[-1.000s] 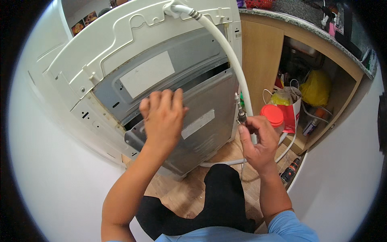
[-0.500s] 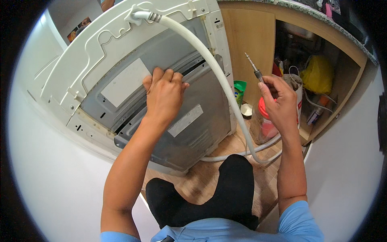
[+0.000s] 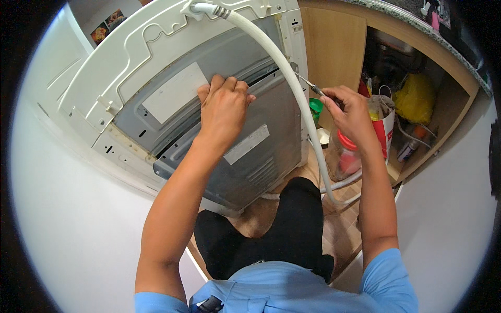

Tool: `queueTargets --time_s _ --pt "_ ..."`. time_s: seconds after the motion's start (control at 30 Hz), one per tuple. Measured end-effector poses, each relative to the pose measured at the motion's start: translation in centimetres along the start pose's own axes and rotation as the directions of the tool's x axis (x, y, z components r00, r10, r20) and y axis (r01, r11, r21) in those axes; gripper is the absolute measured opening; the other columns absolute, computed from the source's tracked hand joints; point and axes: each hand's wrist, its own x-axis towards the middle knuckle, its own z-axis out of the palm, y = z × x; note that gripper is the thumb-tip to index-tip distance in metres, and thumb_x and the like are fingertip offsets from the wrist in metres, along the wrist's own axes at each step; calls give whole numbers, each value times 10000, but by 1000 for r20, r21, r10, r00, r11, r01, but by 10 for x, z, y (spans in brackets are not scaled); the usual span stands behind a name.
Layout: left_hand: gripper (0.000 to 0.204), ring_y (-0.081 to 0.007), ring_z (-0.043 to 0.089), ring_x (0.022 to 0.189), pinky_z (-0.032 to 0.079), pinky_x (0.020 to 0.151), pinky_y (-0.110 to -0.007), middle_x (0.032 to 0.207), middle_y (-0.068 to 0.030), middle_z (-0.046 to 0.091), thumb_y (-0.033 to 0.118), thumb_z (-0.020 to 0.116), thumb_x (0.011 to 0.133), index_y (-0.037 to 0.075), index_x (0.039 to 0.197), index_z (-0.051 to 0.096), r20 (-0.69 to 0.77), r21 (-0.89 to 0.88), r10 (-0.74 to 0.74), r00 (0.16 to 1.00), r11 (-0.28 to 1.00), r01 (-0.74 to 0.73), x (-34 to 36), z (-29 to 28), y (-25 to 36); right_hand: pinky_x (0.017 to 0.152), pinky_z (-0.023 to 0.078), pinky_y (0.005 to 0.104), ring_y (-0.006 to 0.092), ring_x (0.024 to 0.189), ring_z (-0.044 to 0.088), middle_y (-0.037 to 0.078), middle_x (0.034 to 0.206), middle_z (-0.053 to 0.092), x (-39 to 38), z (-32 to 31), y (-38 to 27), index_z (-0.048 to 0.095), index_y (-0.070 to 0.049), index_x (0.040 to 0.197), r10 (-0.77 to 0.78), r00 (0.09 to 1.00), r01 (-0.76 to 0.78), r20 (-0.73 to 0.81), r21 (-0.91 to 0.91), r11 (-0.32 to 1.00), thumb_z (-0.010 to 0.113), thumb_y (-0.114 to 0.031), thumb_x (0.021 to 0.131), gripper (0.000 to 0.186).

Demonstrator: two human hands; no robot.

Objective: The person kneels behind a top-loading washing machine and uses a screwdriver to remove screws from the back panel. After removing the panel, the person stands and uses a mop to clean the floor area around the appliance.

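Note:
The back of a white washing machine (image 3: 123, 62) leans in front of me, with a grey metal back panel (image 3: 279, 122) on it. My left hand (image 3: 224, 112) has its fingers curled over the panel's upper edge, beside a dark gap and a white label (image 3: 175, 94). In my right hand (image 3: 354, 113) is a screwdriver (image 3: 317, 91), pinched by the handle. Its shaft points up and left, toward the panel's upper right corner. The tip lies close behind a white drain hose (image 3: 284, 58); whether it touches a screw I cannot make out.
The hose runs from the machine's top down to the wooden floor by my knees. At right, an open cabinet (image 3: 451, 107) holds a yellow plastic bag (image 3: 416, 98) and a spray can (image 3: 408, 150). A red-lidded jar (image 3: 348, 156) and a paper bag (image 3: 385, 128) stand before it.
My right hand has moved left and slightly up, bringing the screwdriver to the panel's right corner. The view has shifted a little; my left hand keeps its hold on the panel edge.

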Motion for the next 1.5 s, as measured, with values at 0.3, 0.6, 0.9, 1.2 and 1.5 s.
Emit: queueTargets --time_s 0.3,0.6,0.9,1.2,1.5 --pt "279 -276 614 1007 416 842 -465 954 -62 694 317 781 832 96 1000 753 -74 -14 -76 994 997 75 3 6 3 683 523 337 175 720 655 99 821 721 29 9 11 755 15 1049 36 975 -59 217 100 993 723 -173 930 225" --pt "261 -268 601 950 416 833 -448 964 -48 673 250 808 803 107 1015 756 -245 -82 11 969 996 -32 -7 10 -5 519 491 271 102 584 591 68 718 678 54 13 -1 754 59 948 189 836 -399 515 336 853 700 -153 951 219" --pt "216 -228 575 943 382 837 -407 940 -22 646 244 761 837 107 1002 737 -288 -51 76 954 994 -95 -10 17 -8 562 523 259 97 613 622 54 746 693 59 15 -7 735 48 958 225 802 -457 554 324 828 663 -162 989 224" --pt "274 -250 604 946 429 802 -446 967 -18 655 257 802 811 158 1059 738 -311 -57 66 948 995 -87 -11 22 -11 556 502 246 77 607 610 33 747 698 65 16 -9 740 27 948 259 774 -473 578 257 843 684 -181 983 219" --pt "268 -240 600 955 407 827 -424 982 -11 653 263 795 823 154 1061 743 -317 -60 57 947 995 -80 -11 24 -10 530 485 239 73 599 610 49 750 707 68 21 -17 739 25 964 279 784 -483 554 261 836 730 -220 962 246"
